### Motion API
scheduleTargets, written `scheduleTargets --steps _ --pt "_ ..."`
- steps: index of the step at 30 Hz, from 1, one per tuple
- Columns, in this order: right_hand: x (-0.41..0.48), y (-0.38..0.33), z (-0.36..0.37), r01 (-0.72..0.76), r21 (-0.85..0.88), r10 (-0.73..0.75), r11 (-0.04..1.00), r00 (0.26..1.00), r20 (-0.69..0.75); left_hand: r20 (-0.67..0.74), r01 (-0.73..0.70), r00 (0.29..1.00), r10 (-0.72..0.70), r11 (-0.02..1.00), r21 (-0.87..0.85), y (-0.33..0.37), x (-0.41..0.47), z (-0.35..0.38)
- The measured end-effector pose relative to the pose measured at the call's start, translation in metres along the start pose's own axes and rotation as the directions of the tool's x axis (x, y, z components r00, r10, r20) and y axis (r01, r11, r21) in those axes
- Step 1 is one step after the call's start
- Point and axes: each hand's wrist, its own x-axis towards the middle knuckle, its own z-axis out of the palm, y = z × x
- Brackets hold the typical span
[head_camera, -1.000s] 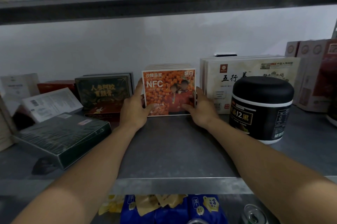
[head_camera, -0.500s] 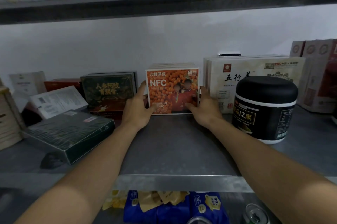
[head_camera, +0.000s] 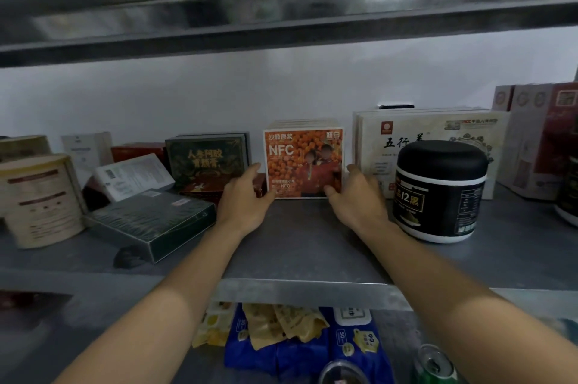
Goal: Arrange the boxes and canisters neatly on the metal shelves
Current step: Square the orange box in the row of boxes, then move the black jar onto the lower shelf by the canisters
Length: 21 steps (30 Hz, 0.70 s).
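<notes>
Your left grip (head_camera: pixel 244 199) and right grip (head_camera: pixel 356 196) press straight fingers against both sides of the orange NFC box (head_camera: pixel 303 155), which stands upright at the back of the metal shelf (head_camera: pixel 297 242). Push evenly and square it between the dark green box (head_camera: pixel 208 158) and the white box (head_camera: pixel 438 130).

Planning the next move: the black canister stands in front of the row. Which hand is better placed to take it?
Probably the right. Both hands flank the orange box; the right hand is beside the canister, while the left hand would have to cross the box.
</notes>
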Motion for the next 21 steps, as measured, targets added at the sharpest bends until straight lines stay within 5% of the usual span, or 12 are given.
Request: scheduleTargets --steps 15,21 --pt "-0.07 -0.01 -0.033 0.122 0.28 -0.103 0.952 0.991 -0.08 -0.008 0.164 0.984 -0.176 0.934 -0.318 0.038 -0.046 -0.022" --pt "-0.09 0.004 -0.06 0.228 0.296 -0.107 0.927 0.921 -0.375 0.033 0.143 0.989 -0.142 0.915 -0.378 0.068 -0.06 -0.004"
